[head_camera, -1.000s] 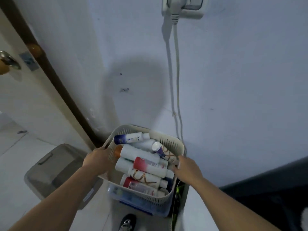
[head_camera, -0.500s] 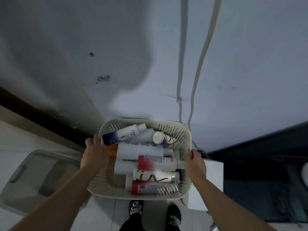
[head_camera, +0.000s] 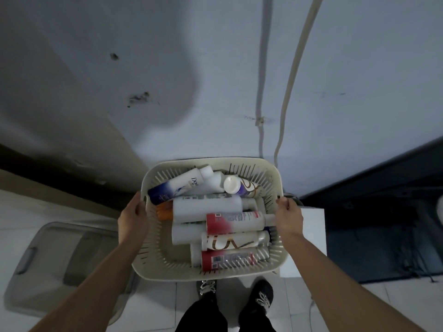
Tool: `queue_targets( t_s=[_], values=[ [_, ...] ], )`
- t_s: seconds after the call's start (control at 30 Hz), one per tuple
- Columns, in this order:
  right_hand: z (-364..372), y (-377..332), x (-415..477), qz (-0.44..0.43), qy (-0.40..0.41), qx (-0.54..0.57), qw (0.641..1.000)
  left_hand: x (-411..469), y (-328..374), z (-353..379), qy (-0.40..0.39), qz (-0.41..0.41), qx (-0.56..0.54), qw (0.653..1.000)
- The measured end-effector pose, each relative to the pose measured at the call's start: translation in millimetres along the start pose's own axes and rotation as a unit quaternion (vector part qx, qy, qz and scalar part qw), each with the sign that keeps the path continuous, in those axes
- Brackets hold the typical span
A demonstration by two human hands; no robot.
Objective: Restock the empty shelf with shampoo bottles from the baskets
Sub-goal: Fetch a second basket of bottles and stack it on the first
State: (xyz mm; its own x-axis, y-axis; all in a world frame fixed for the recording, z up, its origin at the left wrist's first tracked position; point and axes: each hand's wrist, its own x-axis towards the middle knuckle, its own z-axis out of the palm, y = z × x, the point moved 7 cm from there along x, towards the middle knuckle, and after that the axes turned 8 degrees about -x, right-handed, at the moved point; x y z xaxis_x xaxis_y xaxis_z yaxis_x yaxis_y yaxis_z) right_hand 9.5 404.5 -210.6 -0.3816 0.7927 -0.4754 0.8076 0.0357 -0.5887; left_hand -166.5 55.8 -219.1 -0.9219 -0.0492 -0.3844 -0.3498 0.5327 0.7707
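Note:
A cream slotted basket (head_camera: 158, 264) hangs in front of me above my feet, held at both sides. My left hand (head_camera: 133, 219) grips its left rim and my right hand (head_camera: 288, 218) grips its right rim. Several shampoo bottles lie inside: a blue-and-white bottle (head_camera: 179, 186) at the back left, a white one with a purple swirl (head_camera: 239, 186) at the back right, a red-and-white bottle (head_camera: 235, 221) in the middle, a white bottle with a gold swirl (head_camera: 235, 242), and another red one (head_camera: 227, 258) at the front. No shelf is in view.
A grey translucent bin with a lid (head_camera: 60, 267) sits on the tiled floor at the left. A white box (head_camera: 311, 243) stands at the right, beside a dark surface (head_camera: 383, 224). A cable (head_camera: 287, 92) runs down the wall ahead. My shoes (head_camera: 235, 295) are below the basket.
The basket has come up off the blue crate and toward me in both hands. My view has tilted down, so the wall socket and door are gone from sight and my feet show.

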Motion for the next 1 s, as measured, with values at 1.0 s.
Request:
queue_targets(
  t_s=[1.0],
  values=[
    [-261.6,321.7,-199.8,0.209,0.18,0.263,0.924,-311.6,83.7,133.8,-0.229,0.114,0.076,0.964]
  ],
)
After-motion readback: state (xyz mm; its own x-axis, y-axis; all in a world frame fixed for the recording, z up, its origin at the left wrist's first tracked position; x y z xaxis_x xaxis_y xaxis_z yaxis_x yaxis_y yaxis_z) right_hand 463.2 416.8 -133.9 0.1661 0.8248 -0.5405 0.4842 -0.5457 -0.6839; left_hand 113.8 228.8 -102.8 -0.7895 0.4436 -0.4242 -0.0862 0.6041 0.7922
